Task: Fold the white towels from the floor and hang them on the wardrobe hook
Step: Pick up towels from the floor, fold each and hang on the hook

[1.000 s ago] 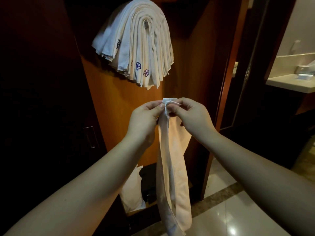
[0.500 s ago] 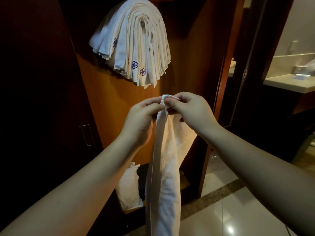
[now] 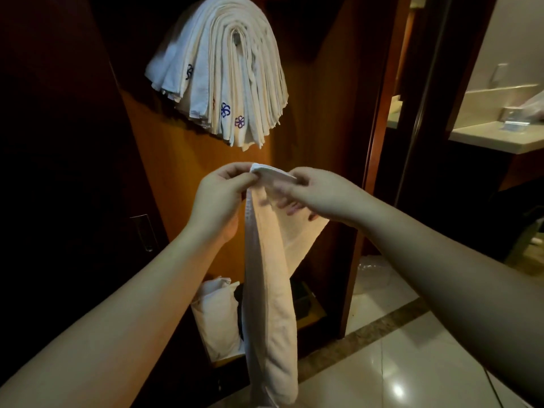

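A white towel (image 3: pixel 269 290) hangs in a long doubled strip in front of me, its lower loop near the floor. My left hand (image 3: pixel 219 198) pinches its top corner from the left. My right hand (image 3: pixel 321 192) pinches the same top edge from the right, a little apart from the left, with its lower fingers behind the cloth. Above them, several folded white towels (image 3: pixel 223 69) with small purple flower marks are draped over the wardrobe hook (image 3: pixel 236 39), whose metal tip shows at the middle of the stack.
The open wooden wardrobe (image 3: pixel 182 178) has a white bag (image 3: pixel 219 316) on its low shelf. A dark door with a metal handle (image 3: pixel 142 232) stands at left. Glossy tiled floor (image 3: pixel 406 363) lies at lower right, a bathroom counter (image 3: pixel 497 136) beyond the doorway.
My hands have drawn slightly apart along the towel's top edge, stretching a short span of it between them. The hanging strip has swung a little and the view has tilted.
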`<state>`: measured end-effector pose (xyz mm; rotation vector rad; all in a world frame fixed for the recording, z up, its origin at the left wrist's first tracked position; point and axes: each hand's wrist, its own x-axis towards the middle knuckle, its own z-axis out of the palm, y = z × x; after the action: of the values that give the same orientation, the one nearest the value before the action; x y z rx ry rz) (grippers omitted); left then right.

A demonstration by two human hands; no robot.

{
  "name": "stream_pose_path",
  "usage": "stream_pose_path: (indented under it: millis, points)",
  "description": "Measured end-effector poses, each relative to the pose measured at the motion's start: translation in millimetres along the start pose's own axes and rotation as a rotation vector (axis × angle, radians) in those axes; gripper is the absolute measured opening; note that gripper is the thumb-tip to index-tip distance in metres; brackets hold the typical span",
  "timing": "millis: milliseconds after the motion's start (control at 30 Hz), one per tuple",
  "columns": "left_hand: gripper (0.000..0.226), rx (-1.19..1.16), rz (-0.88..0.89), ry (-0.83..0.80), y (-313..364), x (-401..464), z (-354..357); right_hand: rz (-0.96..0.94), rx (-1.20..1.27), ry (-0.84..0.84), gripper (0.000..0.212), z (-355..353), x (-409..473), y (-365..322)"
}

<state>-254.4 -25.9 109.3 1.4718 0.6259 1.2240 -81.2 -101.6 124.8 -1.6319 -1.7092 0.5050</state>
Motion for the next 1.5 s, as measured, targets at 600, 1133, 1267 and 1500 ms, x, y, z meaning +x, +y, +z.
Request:
stream_pose_path:
  millis: [600, 1133, 1267, 1500]
  points:
    - [0.018, -0.1, -0.194, -0.056, -30, 14, -70, 0.083, -0.031, 0.304, 0.009, -13, -15, 87]
    - [0.028, -0.057, -0.184, -0.039, -71, -25, -59, 0.206, -0.13, 0.576, 0.023, 32, -37, 108]
    - [0.032, -0.095, -0.185, 0.007, -78, -31, -61, 0.206, 0.013, 0.545, 0.019, 29, -41, 106]
    - [0.024, -0.152, -0.2, -0.049, -67, -35, -55, 0.16, 0.305, 0.645, 0.021, 35, -43, 93]
